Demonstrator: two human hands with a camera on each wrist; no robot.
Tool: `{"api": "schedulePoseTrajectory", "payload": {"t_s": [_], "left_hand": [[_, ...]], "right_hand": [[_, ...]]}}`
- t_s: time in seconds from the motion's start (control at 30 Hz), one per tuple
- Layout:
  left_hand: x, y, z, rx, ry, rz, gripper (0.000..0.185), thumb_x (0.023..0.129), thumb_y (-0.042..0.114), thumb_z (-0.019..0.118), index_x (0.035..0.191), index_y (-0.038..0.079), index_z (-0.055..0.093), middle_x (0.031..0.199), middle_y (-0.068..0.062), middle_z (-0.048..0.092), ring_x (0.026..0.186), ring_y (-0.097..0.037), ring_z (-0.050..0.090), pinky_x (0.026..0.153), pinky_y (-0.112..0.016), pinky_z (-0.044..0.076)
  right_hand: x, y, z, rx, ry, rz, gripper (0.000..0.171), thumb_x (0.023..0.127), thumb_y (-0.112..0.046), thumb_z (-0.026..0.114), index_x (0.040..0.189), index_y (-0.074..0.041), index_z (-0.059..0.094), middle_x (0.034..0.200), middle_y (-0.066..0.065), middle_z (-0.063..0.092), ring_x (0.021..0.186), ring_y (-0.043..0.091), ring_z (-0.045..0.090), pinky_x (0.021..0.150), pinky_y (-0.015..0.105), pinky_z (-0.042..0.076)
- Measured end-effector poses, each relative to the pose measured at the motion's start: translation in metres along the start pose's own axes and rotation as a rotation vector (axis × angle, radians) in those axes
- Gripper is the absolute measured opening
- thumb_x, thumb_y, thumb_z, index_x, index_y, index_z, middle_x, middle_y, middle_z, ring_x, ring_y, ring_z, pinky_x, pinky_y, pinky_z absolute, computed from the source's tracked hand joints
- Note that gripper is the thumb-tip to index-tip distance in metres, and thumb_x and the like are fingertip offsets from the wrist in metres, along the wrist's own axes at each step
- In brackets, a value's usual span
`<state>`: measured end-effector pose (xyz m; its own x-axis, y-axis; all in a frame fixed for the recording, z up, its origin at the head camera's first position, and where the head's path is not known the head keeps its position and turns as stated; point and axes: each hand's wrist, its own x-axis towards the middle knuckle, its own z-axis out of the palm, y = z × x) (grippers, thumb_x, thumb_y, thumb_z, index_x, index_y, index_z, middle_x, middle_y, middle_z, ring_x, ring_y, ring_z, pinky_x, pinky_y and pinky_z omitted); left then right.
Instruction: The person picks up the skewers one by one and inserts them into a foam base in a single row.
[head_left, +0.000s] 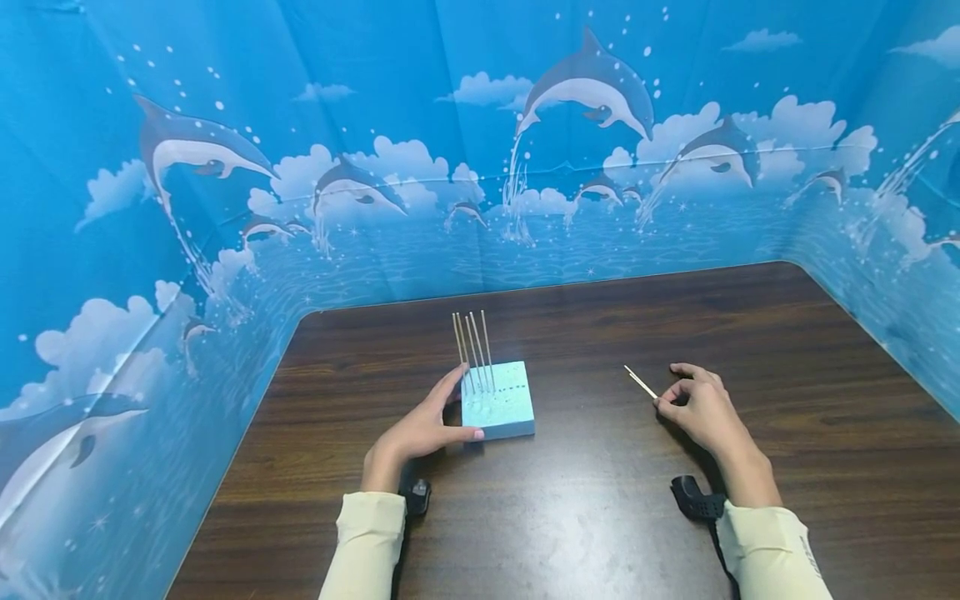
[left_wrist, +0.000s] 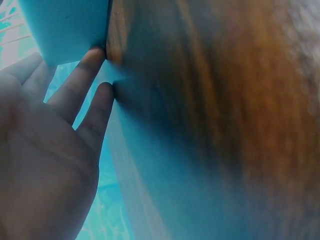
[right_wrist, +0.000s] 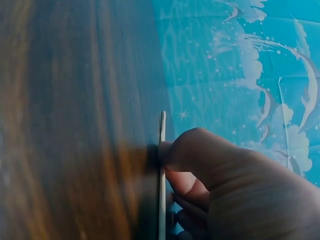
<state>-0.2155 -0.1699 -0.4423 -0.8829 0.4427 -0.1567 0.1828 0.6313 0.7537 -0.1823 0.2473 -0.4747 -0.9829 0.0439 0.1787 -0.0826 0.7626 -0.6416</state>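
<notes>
A light blue foam block (head_left: 506, 408) lies on the table, with several thin wooden sticks (head_left: 480, 354) standing upright in its left part and a row of small holes across its top. My left hand (head_left: 423, 425) holds the block at its left side, thumb at the front and a finger near the back corner. Fingers of that hand touch the block (left_wrist: 67, 30) in the left wrist view. Off to the right, my right hand (head_left: 701, 408) pinches thin wooden sticks (head_left: 641, 383) between thumb and finger, apparently two side by side, their far ends pointing left and away.
The dark wood-grain table (head_left: 585, 517) is bordered at the back and sides by a blue curtain (head_left: 420, 250) printed with dolphins. Black wrist cameras (head_left: 697, 500) sit below both hands, near pale sleeves (head_left: 367, 542).
</notes>
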Motion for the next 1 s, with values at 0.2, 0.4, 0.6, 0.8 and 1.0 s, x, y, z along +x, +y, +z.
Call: {"api": "schedulePoseTrajectory", "payload": {"t_s": [0.2,0.4,0.6,0.8,1.0], "left_hand": [[-0.001,-0.001,0.000,0.006,0.003,-0.002,0.108,0.081,0.041,0.080,0.161,0.026,0.009,0.167,-0.004,0.008,0.149,-0.032,0.024,0.117,-0.057,0.023],[-0.002,-0.001,0.001,0.001,0.004,0.006,0.108,0.081,0.040,0.080,0.161,0.027,0.009,0.167,-0.003,0.008,0.148,-0.032,0.027,0.117,-0.057,0.024],[-0.001,-0.001,0.002,0.009,-0.001,0.013,0.107,0.082,0.041,0.080,0.160,0.031,0.008,0.167,-0.003,0.007,0.150,-0.030,0.022,0.117,-0.057,0.023],[-0.001,-0.001,0.000,0.008,-0.002,0.012,0.107,0.082,0.042,0.080,0.160,0.034,0.008,0.167,-0.002,0.007,0.150,-0.030,0.021,0.116,-0.059,0.023],[-0.001,-0.002,-0.001,0.016,-0.003,0.010,0.107,0.082,0.041,0.080,0.160,0.032,0.008,0.167,-0.003,0.007,0.150,-0.030,0.022,0.117,-0.058,0.023]], "right_hand": [[0.000,-0.001,0.002,-0.012,0.020,-0.002,0.011,0.075,-0.007,0.067,0.065,-0.006,0.062,0.134,0.027,0.051,0.126,0.052,0.035,0.101,0.065,0.025],[0.000,-0.002,0.003,-0.017,0.010,0.015,0.013,0.076,-0.008,0.067,0.064,-0.006,0.062,0.134,0.028,0.050,0.127,0.053,0.033,0.102,0.066,0.023],[-0.001,-0.012,-0.004,-0.019,0.083,-0.033,0.013,0.078,-0.006,0.066,0.065,-0.007,0.063,0.127,0.026,0.054,0.121,0.054,0.034,0.091,0.066,0.022],[0.006,-0.042,-0.020,0.015,0.309,-0.166,0.009,0.078,0.000,0.064,0.071,-0.004,0.064,0.091,0.015,0.065,0.079,0.025,0.050,0.074,0.032,0.037],[0.021,-0.088,-0.031,0.148,0.458,-0.239,0.005,0.078,0.004,0.065,0.078,0.000,0.065,0.067,0.007,0.059,0.056,0.000,0.044,0.053,0.011,0.032]]}}
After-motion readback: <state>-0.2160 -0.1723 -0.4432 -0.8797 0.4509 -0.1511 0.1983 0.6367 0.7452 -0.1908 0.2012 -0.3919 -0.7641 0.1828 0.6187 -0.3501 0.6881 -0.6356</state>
